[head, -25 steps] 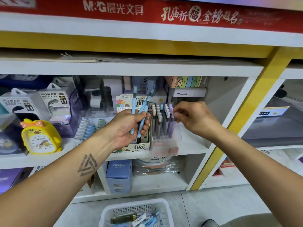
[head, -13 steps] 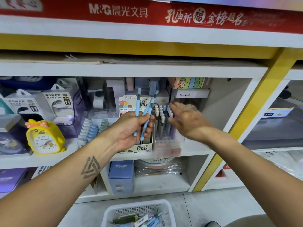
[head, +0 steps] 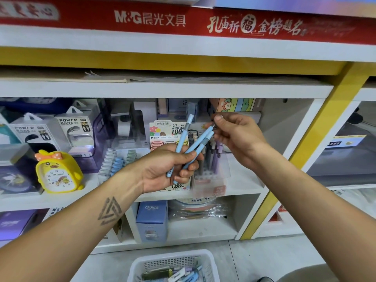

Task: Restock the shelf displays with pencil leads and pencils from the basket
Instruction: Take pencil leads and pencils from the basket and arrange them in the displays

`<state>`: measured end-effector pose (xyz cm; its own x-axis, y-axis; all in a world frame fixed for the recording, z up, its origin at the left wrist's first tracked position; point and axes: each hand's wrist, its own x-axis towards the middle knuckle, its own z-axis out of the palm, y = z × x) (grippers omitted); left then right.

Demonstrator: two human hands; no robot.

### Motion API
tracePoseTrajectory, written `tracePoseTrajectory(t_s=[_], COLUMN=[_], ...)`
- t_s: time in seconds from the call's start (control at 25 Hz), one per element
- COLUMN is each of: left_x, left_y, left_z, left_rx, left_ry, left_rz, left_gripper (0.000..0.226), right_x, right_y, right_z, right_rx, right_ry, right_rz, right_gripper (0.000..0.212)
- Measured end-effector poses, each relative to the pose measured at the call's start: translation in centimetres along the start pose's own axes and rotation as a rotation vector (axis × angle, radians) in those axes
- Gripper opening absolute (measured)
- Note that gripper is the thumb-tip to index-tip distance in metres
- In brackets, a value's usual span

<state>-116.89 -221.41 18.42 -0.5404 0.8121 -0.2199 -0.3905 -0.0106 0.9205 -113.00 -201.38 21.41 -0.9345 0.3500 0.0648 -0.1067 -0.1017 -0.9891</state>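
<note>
My left hand (head: 168, 169) grips a small bunch of light blue mechanical pencils (head: 184, 142), tips fanned upward, in front of the middle shelf. My right hand (head: 236, 135) pinches the top end of one of those pencils (head: 209, 130) between thumb and forefinger. Behind the hands a clear pencil display stand (head: 211, 157) holds upright grey, blue and purple pencils. Left of it a pencil lead display box (head: 168, 131) marked 0.7 mm HB is partly hidden by my left hand. On the floor below stands a white basket (head: 175, 263) with more pencils and lead packs.
Power bank boxes (head: 75, 129) and a yellow chick alarm clock (head: 59, 171) fill the shelf's left side. A blue CRUHRE box (head: 151, 218) and wrapped goods sit on the lower shelf. A yellow upright post (head: 301, 155) bounds the bay on the right.
My right hand left the display stand, moved up and left, and took hold of the top of one blue pencil in my left hand's bunch. The left hand stayed put.
</note>
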Motion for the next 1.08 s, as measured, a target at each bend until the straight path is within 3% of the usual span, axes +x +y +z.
tracePoseTrajectory(t_s=[0.12, 0.24, 0.52, 0.96, 1.08], left_x=[-0.3, -0.6, -0.1, -0.1, 0.0], left_y=[0.4, 1.1, 0.9, 0.6, 0.5], left_z=[-0.6, -1.7, -2.4, -2.4, -2.3], left_rx=[0.031, 0.071, 0.000, -0.013, 0.001], left_ry=[0.022, 0.092, 0.208, 0.193, 0.186], left_rz=[-0.015, -0.006, 0.040, 0.037, 0.034], left_gripper=[0.018, 0.018, 0.017, 0.018, 0.017], right_x=[0.1, 0.4, -0.3, 0.4, 0.7], right_y=[-0.6, -1.5, 0.5, 2.2, 2.2], right_z=[-0.4, -1.6, -1.4, -1.7, -1.5], right_rx=[-0.040, -0.253, -1.002, -1.136, -1.251], right_ry=[0.102, 0.243, 0.000, -0.172, -0.153], right_rz=[-0.082, -0.253, -0.391, -0.361, -0.543], right_gripper=[0.010, 0.008, 0.005, 0.004, 0.015])
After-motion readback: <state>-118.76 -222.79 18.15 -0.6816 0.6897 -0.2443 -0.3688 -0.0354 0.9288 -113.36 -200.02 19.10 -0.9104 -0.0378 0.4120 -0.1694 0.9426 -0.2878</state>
